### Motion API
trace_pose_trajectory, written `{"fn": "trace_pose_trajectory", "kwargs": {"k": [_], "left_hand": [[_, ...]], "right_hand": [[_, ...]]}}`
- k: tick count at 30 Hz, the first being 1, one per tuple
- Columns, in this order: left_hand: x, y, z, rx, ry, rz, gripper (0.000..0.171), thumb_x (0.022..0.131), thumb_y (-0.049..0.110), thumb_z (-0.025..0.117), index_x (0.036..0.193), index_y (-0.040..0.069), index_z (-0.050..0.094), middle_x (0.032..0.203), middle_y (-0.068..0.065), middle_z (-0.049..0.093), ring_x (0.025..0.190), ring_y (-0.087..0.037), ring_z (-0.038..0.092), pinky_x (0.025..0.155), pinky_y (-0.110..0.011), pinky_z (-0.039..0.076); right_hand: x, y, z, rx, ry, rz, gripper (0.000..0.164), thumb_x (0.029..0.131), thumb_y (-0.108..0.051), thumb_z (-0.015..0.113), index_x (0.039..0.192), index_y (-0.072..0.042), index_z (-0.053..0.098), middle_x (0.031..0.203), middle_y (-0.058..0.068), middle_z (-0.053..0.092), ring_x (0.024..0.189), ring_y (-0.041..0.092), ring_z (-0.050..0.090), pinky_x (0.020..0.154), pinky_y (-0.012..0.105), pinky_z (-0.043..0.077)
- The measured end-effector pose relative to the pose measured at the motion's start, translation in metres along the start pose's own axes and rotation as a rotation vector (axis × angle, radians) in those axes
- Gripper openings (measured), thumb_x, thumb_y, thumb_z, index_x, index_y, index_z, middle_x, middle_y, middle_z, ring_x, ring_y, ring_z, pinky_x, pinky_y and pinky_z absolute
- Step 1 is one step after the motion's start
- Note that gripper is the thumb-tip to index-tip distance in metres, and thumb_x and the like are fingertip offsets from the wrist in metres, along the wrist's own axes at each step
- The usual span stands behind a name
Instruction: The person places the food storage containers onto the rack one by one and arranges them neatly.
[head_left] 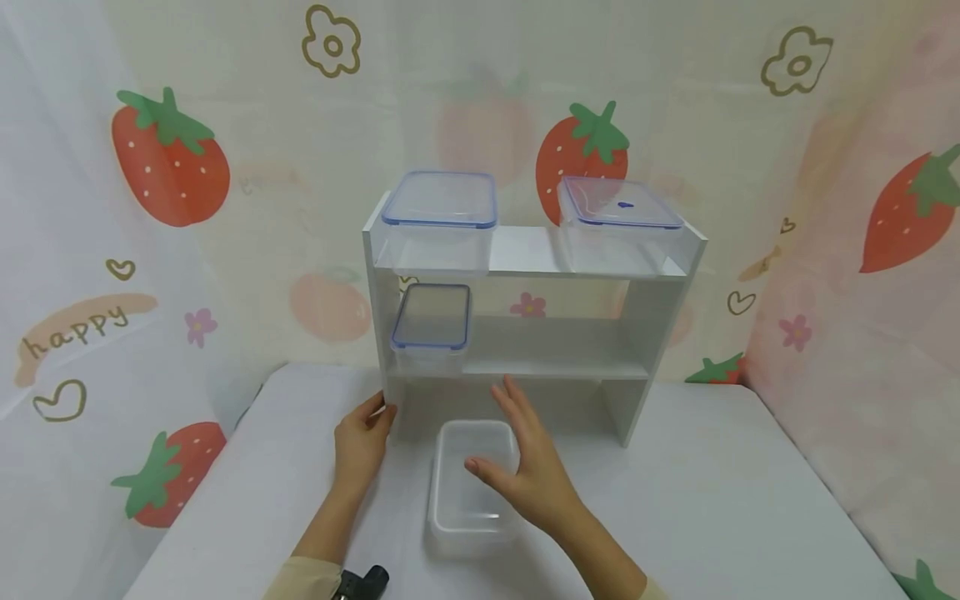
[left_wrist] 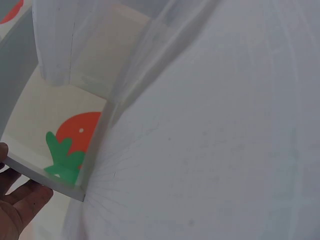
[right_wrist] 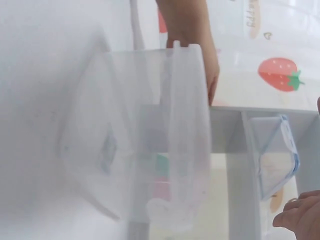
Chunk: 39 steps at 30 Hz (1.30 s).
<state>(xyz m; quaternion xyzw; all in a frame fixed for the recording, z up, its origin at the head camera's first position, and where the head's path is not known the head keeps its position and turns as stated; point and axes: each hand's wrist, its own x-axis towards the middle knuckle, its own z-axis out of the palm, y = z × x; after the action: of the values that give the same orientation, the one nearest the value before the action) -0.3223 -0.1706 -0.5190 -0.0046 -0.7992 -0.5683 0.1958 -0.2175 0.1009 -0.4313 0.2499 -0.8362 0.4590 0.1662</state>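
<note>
My left hand [head_left: 360, 446] pinches the front edge of the left side panel of a white two-tier shelf [head_left: 652, 333], low down. In the left wrist view, the thumb and fingers lie on opposite sides of that panel's edge [left_wrist: 47, 184]. My right hand [head_left: 536, 479], fingers spread, hovers over the right side of a clear plastic food container [head_left: 468, 518]. This container stands on the table before the shelf and has a pale rim; whether a lid is on it, I cannot tell. In the right wrist view the right fingers [right_wrist: 300, 215] hold nothing.
Two clear containers with blue-edged lids stand on the shelf's top tier, one left [head_left: 438, 200] and one right [head_left: 622, 204]. A smaller blue-rimmed container [head_left: 432, 317] sits at the left of the middle tier. A strawberry-printed curtain [head_left: 255, 167] hangs behind the white-covered table [head_left: 720, 500].
</note>
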Motion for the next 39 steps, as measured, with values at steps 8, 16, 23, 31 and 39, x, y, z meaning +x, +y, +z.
{"fn": "trace_pose_trajectory", "kwargs": {"k": [8, 16, 23, 31, 39], "left_hand": [[0.001, -0.001, 0.003, 0.007, -0.001, 0.002, 0.042, 0.101, 0.024, 0.067, 0.138, 0.004, 0.064, 0.135, -0.016, 0.067, 0.111, -0.032, 0.072, 0.09, -0.047, 0.061], [0.0, 0.0, 0.003, 0.019, 0.001, 0.003, 0.042, 0.102, 0.025, 0.066, 0.139, 0.005, 0.063, 0.135, -0.016, 0.067, 0.111, -0.033, 0.072, 0.09, -0.047, 0.061], [0.0, -0.001, 0.001, 0.016, 0.003, -0.001, 0.042, 0.102, 0.024, 0.066, 0.139, 0.004, 0.063, 0.136, -0.016, 0.066, 0.111, -0.032, 0.072, 0.091, -0.047, 0.061], [0.001, -0.003, 0.001, 0.005, -0.009, -0.003, 0.043, 0.102, 0.026, 0.066, 0.14, 0.004, 0.062, 0.137, -0.015, 0.066, 0.113, -0.032, 0.071, 0.092, -0.048, 0.06], [0.001, -0.004, 0.003, 0.018, -0.005, -0.008, 0.044, 0.103, 0.027, 0.065, 0.14, 0.004, 0.061, 0.137, -0.016, 0.065, 0.113, -0.032, 0.071, 0.092, -0.047, 0.06]], "right_hand": [[-0.023, 0.013, 0.004, 0.008, 0.008, 0.005, 0.091, 0.087, -0.038, 0.083, 0.161, -0.027, 0.031, 0.172, -0.003, 0.015, 0.156, 0.032, 0.021, 0.116, 0.069, 0.031], [-0.041, 0.023, 0.009, 0.039, -0.007, 0.052, 0.095, 0.084, -0.037, 0.086, 0.161, -0.027, 0.032, 0.172, -0.002, 0.014, 0.156, 0.036, 0.022, 0.113, 0.07, 0.035], [-0.051, 0.028, 0.014, 0.092, -0.047, 0.141, 0.104, 0.075, -0.04, 0.092, 0.16, -0.03, 0.034, 0.172, -0.005, 0.011, 0.157, 0.032, 0.016, 0.116, 0.069, 0.031], [-0.06, 0.04, 0.022, 0.107, -0.124, 0.191, 0.113, 0.068, -0.038, 0.096, 0.16, -0.041, 0.029, 0.173, -0.009, 0.002, 0.158, 0.032, 0.008, 0.117, 0.073, 0.024], [-0.064, 0.051, 0.025, 0.095, -0.184, 0.191, 0.118, 0.065, -0.045, 0.095, 0.162, -0.029, 0.031, 0.173, -0.003, -0.004, 0.158, 0.036, 0.007, 0.117, 0.071, 0.026]]}}
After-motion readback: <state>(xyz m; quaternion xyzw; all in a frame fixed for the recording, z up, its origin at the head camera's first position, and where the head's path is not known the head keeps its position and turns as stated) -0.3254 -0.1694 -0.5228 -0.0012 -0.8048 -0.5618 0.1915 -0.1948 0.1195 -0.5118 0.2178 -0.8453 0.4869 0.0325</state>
